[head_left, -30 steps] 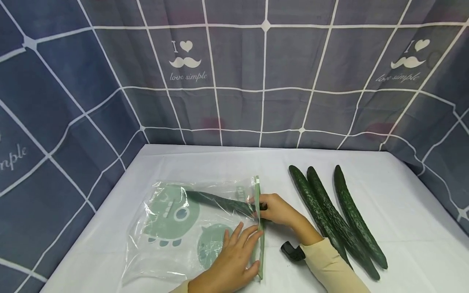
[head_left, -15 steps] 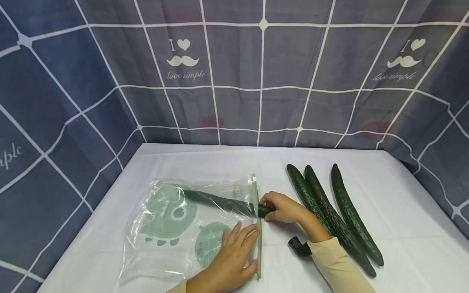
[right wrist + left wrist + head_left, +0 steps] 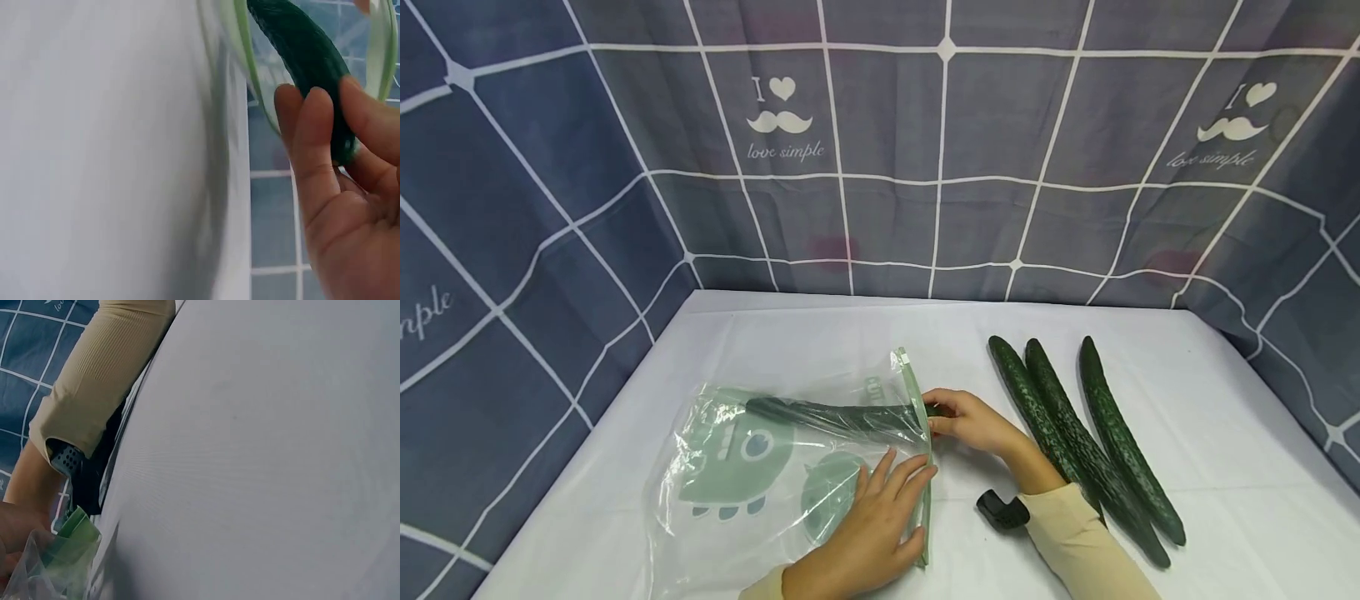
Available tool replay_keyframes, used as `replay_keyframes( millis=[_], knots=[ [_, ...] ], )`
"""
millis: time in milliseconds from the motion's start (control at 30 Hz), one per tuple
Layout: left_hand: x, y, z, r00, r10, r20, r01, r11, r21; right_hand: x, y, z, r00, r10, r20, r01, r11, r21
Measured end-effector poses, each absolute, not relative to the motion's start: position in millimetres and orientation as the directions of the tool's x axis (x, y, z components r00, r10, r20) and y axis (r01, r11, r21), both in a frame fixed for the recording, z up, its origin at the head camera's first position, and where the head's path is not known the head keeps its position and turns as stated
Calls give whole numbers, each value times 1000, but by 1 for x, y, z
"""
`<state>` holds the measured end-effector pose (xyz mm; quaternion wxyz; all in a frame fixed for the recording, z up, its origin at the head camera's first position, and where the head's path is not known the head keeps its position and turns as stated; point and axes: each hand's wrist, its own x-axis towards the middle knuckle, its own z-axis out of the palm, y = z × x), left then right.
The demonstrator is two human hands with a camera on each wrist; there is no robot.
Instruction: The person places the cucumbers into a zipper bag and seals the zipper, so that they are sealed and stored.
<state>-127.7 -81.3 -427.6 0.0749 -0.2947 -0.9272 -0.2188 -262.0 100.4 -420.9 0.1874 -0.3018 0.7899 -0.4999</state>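
Note:
A clear plastic zip bag (image 3: 722,533) with green dinosaur prints lies flat, its green-edged mouth facing right. Most of one dark green cucumber (image 3: 842,418) is inside it, along the upper part. My right hand (image 3: 973,425) pinches the cucumber's near end at the mouth. In the right wrist view, thumb and fingertips close around the cucumber (image 3: 306,50) between the two green strips (image 3: 240,37) of the opening. My left hand (image 3: 868,529) rests on the bag by the lower part of the mouth, fingers spread. The left wrist view catches the bag's green corner (image 3: 72,550).
Three more cucumbers (image 3: 1127,450) lie side by side on the white-covered table (image 3: 1247,417), right of my right forearm. A black wrist device (image 3: 1002,510) sticks out at the right cuff. A grey checked curtain (image 3: 887,217) stands behind and at both sides.
My right hand first drew back a little to the right, then moved left, sliding the cucumber deeper into the bag. The bag's mouth shifted and tilted left at the top. The left hand stayed put.

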Motion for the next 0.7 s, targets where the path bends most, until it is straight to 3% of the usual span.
replay_keyframes(
  millis=[400,700],
  knots=[
    [-125,-79,-424,-787,529,318,616,708,346,-258,76,-430,-767,-642,26,-38,5,-999],
    [-124,-79,-426,-774,534,340,627,717,303,-255,56,-435,-855,-513,-73,75,16,-997]
  ],
)
